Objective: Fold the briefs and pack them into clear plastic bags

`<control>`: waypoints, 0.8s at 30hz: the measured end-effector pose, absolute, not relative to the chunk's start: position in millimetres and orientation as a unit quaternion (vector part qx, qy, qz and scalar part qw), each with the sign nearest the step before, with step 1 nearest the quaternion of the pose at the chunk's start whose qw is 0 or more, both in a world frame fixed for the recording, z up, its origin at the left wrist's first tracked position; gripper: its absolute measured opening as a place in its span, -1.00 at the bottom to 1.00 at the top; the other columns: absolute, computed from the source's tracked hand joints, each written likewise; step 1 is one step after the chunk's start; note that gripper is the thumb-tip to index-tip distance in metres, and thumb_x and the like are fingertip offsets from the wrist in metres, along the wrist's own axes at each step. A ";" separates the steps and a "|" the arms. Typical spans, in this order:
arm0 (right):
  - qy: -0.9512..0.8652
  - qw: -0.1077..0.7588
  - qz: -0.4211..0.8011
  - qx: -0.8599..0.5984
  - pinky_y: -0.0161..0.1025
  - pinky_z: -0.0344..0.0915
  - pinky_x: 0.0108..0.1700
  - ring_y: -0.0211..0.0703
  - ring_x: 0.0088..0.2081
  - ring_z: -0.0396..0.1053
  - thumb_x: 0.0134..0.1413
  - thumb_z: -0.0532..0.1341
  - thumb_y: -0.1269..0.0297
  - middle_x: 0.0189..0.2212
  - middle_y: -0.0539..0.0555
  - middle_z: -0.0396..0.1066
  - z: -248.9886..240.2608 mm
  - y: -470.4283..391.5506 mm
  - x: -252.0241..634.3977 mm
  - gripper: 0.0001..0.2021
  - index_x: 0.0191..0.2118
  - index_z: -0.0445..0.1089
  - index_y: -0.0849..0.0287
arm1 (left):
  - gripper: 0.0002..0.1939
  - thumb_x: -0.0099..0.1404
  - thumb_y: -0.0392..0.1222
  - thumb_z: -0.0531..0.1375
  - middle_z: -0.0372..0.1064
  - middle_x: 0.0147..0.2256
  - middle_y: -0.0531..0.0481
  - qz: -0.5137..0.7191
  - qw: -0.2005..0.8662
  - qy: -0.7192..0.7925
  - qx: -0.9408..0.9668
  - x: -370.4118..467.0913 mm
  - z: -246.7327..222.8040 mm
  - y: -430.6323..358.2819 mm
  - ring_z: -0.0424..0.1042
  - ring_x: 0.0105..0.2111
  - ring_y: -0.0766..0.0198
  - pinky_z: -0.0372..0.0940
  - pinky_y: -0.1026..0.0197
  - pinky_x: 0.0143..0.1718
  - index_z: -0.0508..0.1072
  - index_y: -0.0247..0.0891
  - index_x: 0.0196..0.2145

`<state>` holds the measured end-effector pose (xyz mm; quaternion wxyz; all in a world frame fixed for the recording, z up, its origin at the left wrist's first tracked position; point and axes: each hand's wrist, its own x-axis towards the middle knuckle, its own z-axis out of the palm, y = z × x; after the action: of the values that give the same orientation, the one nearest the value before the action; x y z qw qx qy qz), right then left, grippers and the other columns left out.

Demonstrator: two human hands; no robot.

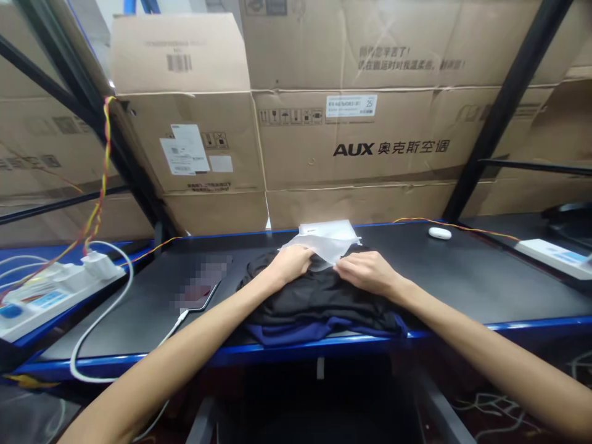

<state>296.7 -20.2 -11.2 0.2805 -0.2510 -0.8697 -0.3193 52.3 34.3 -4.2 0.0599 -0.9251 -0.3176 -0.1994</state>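
Note:
A translucent white plastic bag (330, 243) lies over the far part of a heap of black cloth (319, 299) at the middle of the table. My left hand (295, 262) is closed on the bag's left side. On the right, my right hand (363, 269) pinches the bag's near edge, its fingers curled. Dark blue cloth (293, 332) shows under the black cloth along the table's front edge. Both wrists are above the cloth.
A phone (203, 290) with a white cable lies left on the black table (472, 277). Power strips (60, 287) stand at the left and right ends. A white earphone case (439, 234) sits back right. Cardboard (370, 148) and metal posts (504, 105) rise behind.

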 end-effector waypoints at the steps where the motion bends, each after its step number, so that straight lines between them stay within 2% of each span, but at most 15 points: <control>1: -0.866 0.279 -0.326 -0.256 -0.29 0.16 -0.40 -0.26 -0.49 0.41 0.36 0.08 0.33 -0.53 -0.03 0.48 -11.4 -19.9 297.6 -0.73 -0.39 0.41 0.15 | -0.51 0.21 -0.47 0.08 0.51 -0.01 -0.06 -0.201 0.047 -0.308 -0.929 47.4 -2.4 32.3 0.49 0.01 0.13 0.37 0.10 0.09 0.49 -0.16 0.04; 6: -0.863 0.249 -0.326 -0.295 -0.29 0.11 -0.41 -0.27 -0.49 0.39 0.35 0.08 0.33 -0.55 -0.02 0.45 -12.5 -18.8 304.1 -0.71 -0.42 0.39 0.16 | -0.49 0.18 -0.51 0.01 0.42 0.13 -0.05 -0.272 -0.089 -0.243 -0.927 15.1 4.0 16.6 0.40 0.14 0.16 0.28 0.08 0.22 0.52 -0.23 0.00; 9: -0.863 0.242 -0.321 -0.305 -0.30 0.11 -0.41 -0.27 -0.49 0.38 0.35 0.09 0.33 -0.56 -0.02 0.44 -12.5 -19.1 307.1 -0.72 -0.42 0.39 0.16 | -0.62 0.28 -0.37 0.08 0.45 0.08 -0.10 -0.307 -0.171 -0.249 -0.902 -0.6 5.6 2.9 0.44 0.10 0.07 0.32 0.02 0.17 0.51 -0.25 0.02; 12: -0.862 0.230 -0.322 -0.316 -0.31 0.14 -0.43 -0.24 -0.45 0.39 0.33 0.10 0.33 -0.51 0.00 0.46 -10.8 -20.4 307.9 -0.74 -0.41 0.41 0.16 | -0.77 0.32 -0.26 0.14 0.50 0.03 -0.14 -0.310 -0.223 -0.228 -0.896 -8.7 5.7 -10.1 0.44 0.10 0.02 0.33 -0.02 0.15 0.53 -0.26 -0.10; 15: -0.865 0.208 -0.307 -0.337 -0.32 0.27 -0.37 -0.14 -0.22 0.46 0.30 0.12 0.34 -0.23 0.12 0.53 -9.3 -20.6 306.0 -0.83 -0.26 0.45 0.17 | -0.85 0.27 -0.30 0.15 0.48 0.04 -0.16 -0.279 -0.223 -0.184 -0.916 -10.5 4.7 -18.8 0.37 0.16 0.00 0.29 -0.06 0.19 0.50 -0.25 -0.22; 17: -0.871 0.199 -0.285 -0.347 -0.29 0.38 -0.29 -0.04 0.00 0.42 0.28 0.13 0.36 0.05 0.21 0.45 -10.1 -19.5 303.3 -0.82 -0.08 0.44 0.18 | -0.82 0.21 -0.33 0.16 0.46 0.07 -0.16 -0.261 -0.207 -0.179 -0.926 -9.9 4.2 -22.0 0.34 0.19 -0.01 0.27 -0.09 0.20 0.49 -0.23 -0.23; 19: -0.880 0.190 -0.262 -0.348 -0.23 0.44 -0.20 0.01 0.13 0.36 0.27 0.12 0.38 0.20 0.25 0.34 -12.0 -17.7 300.1 -0.70 0.08 0.38 0.19 | -0.79 0.18 -0.35 0.15 0.46 0.08 -0.17 -0.256 -0.197 -0.184 -0.928 -9.1 4.2 -23.8 0.33 0.20 -0.01 0.26 -0.10 0.21 0.48 -0.23 -0.22; 21: -0.893 0.173 -0.239 -0.339 -0.21 0.46 -0.16 -0.01 0.13 0.38 0.27 0.10 0.43 0.19 0.24 0.36 -13.4 -15.6 297.5 -0.62 0.17 0.32 0.20 | -0.76 0.16 -0.35 0.13 0.45 0.08 -0.17 -0.255 -0.194 -0.185 -0.929 -8.9 4.4 -24.6 0.33 0.20 -0.01 0.26 -0.10 0.20 0.48 -0.22 -0.21; 24: -0.905 0.149 -0.211 -0.339 -0.26 0.46 -0.18 -0.07 0.02 0.48 0.28 0.07 0.49 0.07 0.18 0.48 -9.4 -9.4 296.3 -0.61 0.16 0.36 0.19 | -0.74 0.13 -0.36 0.13 0.45 0.08 -0.16 -0.255 -0.197 -0.182 -0.929 -9.3 4.4 -24.7 0.32 0.20 -0.02 0.26 -0.10 0.21 0.47 -0.22 -0.21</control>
<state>296.3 -9.4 -9.4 0.1486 -0.3386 -0.9050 -0.2106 -9.3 -24.7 4.4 -0.1970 -0.9290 -0.1819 -0.2552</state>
